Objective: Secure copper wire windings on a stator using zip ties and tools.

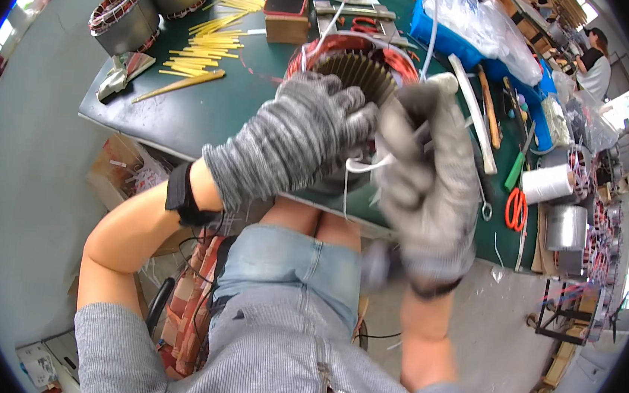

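A dark green workbench (171,120) with a pale edge spans the upper half of the frame, set in a workshop with a grey wall at the left.

Nearest, around the centre of the frame, are two hands in grey knit gloves. The left hand (298,128) lies over the near side of a wound motor stator (359,69), its fingers curved toward the rim; whether it clamps the stator or only rests there cannot be told. The right hand (430,162), blurred, is half curled beside a loop of white cord (366,165) between the two gloves; blur hides whether its fingers pinch the cord.

The stator sits at the upper centre, its slotted bore in view inside a ring of copper windings (328,45). It should be heavy and rigid in the core, best steadied by the outer body. The windings look springy, and their coating could scrape, so they make a poor handhold. The cord seems light, limp and perhaps slippery under knit fabric; a pinch close to the loop would control it better.

Farther right lie red-handled scissors (516,210) and a white spool (547,185). Yellow strips (206,51) fan out at the upper left, with two more stators (131,29) beyond. Farthest, at the upper right, is a co-worker (596,68).
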Demonstrator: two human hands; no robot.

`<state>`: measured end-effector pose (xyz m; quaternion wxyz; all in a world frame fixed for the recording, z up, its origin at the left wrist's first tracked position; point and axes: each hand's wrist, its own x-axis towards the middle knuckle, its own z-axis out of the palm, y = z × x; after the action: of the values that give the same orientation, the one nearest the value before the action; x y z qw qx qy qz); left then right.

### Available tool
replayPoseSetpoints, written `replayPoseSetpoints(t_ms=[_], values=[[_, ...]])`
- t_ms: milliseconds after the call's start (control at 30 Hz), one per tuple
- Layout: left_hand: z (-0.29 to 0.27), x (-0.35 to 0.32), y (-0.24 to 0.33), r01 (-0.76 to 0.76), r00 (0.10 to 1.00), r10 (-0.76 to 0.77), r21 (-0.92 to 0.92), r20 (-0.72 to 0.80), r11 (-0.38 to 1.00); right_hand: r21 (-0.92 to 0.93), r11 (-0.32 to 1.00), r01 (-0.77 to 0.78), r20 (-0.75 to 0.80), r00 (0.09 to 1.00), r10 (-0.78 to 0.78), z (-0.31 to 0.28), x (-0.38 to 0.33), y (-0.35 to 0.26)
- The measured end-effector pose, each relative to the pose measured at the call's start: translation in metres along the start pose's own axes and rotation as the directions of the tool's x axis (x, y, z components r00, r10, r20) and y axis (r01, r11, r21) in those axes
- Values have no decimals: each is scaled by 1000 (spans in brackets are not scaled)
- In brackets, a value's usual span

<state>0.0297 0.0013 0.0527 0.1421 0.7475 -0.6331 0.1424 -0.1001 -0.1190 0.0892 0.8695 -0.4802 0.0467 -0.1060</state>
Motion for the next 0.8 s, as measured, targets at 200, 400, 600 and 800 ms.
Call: replayPoseSetpoints(t_ms=[200,400,600,800], values=[[-3,-2,11,-36,999,34,-59,-29,998,-607,679,414,-75,821,-567,-36,-27,100],[-7,13,23,155,987,-159,-218,-2,964,-703,533,470,38,774,-632,-49,-17,108],[-3,12,19,91,987,-115,-208,-108,974,-32,958,285,-165,944,-286,-52,-56,83],[3,12,11,-9,972,-73,-348,-224,938,-241,845,477,-88,857,-508,-18,-51,53]])
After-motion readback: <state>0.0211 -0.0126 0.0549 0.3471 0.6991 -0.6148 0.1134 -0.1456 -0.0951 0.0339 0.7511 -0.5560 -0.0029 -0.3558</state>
